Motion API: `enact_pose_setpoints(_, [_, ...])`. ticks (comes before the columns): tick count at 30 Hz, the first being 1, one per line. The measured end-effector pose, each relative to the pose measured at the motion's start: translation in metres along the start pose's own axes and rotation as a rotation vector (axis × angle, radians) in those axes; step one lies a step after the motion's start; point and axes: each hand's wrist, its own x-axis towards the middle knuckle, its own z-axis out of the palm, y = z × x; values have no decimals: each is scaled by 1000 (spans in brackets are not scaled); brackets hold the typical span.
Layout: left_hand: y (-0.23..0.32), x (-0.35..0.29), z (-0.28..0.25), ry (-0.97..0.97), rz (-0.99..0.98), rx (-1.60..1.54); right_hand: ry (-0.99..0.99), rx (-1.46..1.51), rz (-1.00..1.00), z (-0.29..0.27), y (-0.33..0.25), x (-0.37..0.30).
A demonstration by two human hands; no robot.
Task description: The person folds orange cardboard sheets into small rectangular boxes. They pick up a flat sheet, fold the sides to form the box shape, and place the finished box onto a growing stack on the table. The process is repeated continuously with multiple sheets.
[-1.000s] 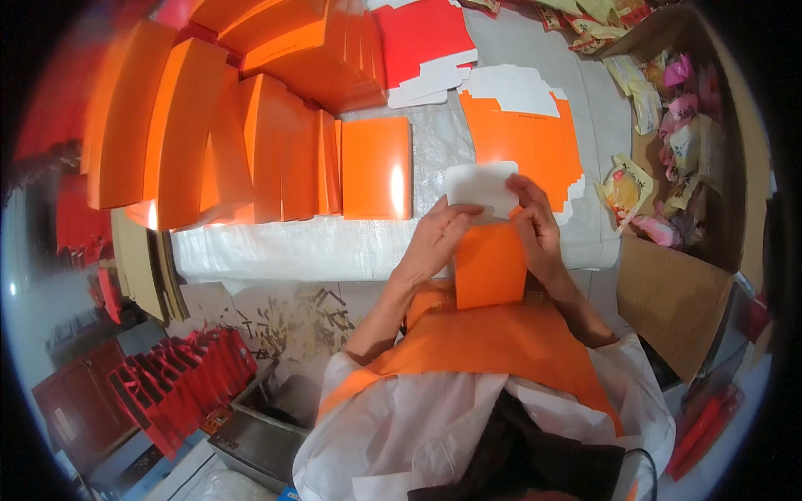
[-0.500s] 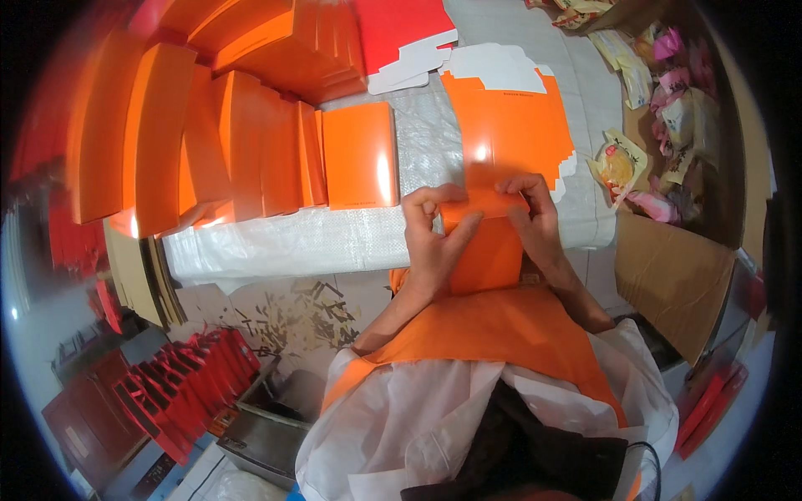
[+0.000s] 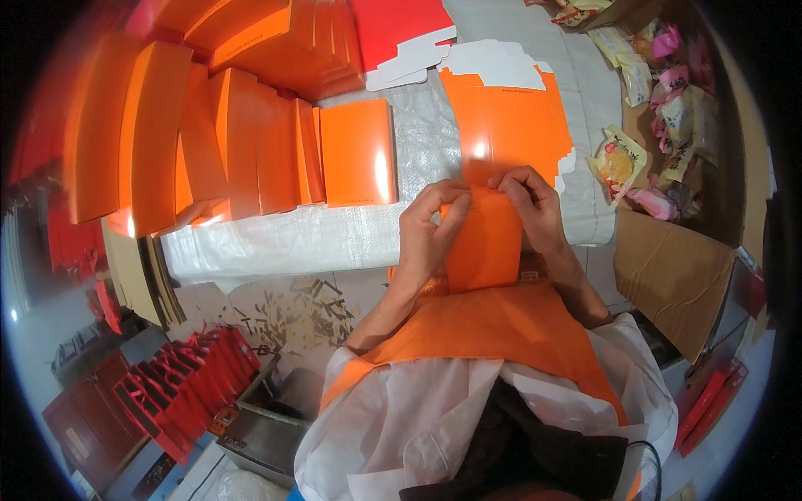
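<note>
An orange cardboard box point(image 3: 486, 246) stands between my hands, against the orange apron point(image 3: 493, 326) over my lap. My left hand point(image 3: 430, 224) is closed in a pinch at the left of the box's far edge, thumb and fingertips together. Across from it, my right hand point(image 3: 535, 207) is curled, its fingertips pinching the far edge on the right. The fingers partly hide that edge, so I cannot see how its flap lies. Just beyond lies a stack of flat orange box blanks point(image 3: 514, 125) with white edges showing.
Several orange boxes point(image 3: 359, 154) stand in rows at the left on the white woven sheet point(image 3: 292, 250). Red card point(image 3: 401, 25) lies at the back. On the right, a cardboard carton point(image 3: 668, 267) holds wrapped snacks point(image 3: 672, 117). Red bags point(image 3: 188, 384) stand lower left.
The thumbs have moved up from the near side of the box's far edge to meet the fingertips. The flap that showed between my hands is now less visible.
</note>
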Motion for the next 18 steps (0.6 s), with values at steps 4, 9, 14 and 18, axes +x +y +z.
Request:
enact_pose_setpoints(4, [-9, -7, -1, 35, 166, 54, -14, -4, 14, -1, 2, -5])
enact_pose_setpoints(9, [-20, -12, -1, 70, 245, 6, -101, -43, 52, -7, 1, -14])
enact_pose_setpoints(14, [-19, -17, -8, 114, 98, -42, -276, -335, 54, -17, -17, -16])
enact_pose_setpoints(18, [-8, -17, -21, 485, 293, 129, -59, -265, -38, -9, -7, 12])
